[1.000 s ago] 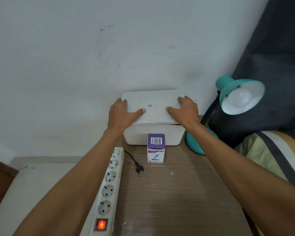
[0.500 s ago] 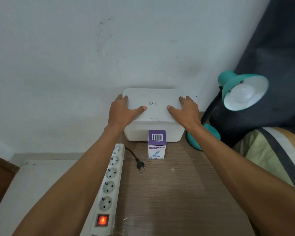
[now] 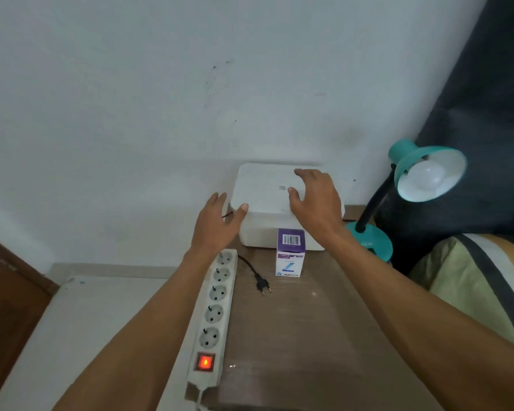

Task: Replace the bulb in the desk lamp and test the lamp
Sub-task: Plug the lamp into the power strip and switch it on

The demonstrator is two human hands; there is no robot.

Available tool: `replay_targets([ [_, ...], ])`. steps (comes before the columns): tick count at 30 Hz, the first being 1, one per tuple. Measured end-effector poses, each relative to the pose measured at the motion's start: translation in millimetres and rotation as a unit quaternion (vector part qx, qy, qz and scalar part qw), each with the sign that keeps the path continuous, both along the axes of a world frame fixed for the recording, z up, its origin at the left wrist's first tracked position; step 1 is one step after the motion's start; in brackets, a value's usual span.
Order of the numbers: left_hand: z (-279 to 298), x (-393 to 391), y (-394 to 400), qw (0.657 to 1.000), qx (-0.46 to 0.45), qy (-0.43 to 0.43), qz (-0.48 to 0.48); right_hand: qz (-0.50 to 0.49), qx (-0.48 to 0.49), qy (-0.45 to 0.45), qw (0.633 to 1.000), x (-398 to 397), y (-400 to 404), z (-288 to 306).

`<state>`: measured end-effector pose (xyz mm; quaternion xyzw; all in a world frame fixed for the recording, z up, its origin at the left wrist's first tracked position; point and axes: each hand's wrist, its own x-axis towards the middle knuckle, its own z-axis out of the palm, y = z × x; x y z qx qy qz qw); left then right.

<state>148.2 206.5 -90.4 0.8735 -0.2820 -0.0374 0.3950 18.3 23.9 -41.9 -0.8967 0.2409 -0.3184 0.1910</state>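
Desk lamp (image 3: pixel 422 185) at frame right, shade tipped toward camera, one bulb (image 3: pixel 429 175) seated inside; right hand (image 3: pixel 316 200) nearer, lamp lying to its right. Both hands spread, empty, on white box (image 3: pixel 264 188) (left hand (image 3: pixel 217 223) at its corner). One bulb carton (image 3: pixel 290 253), one loose plug (image 3: pixel 263 284), one power strip (image 3: pixel 214 315), five sockets.
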Motion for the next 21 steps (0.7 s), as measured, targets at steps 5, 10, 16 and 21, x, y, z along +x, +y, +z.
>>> replay_targets([
  [5,-35,-35,57,1.0,0.002,0.023,0.0,0.07,0.022,0.034,0.997,2,72,-8],
  [10,-81,-82,110,0.989,-0.011,0.143,-0.033,0.073,0.053,0.188,0.978,-5,120,-53],
  [16,-119,-101,131,0.977,-0.016,0.196,-0.077,0.018,0.018,0.354,0.935,-13,132,-93],
  [21,-120,-98,130,0.977,-0.054,0.186,-0.084,0.0,0.007,0.358,0.934,-5,138,-105],
])
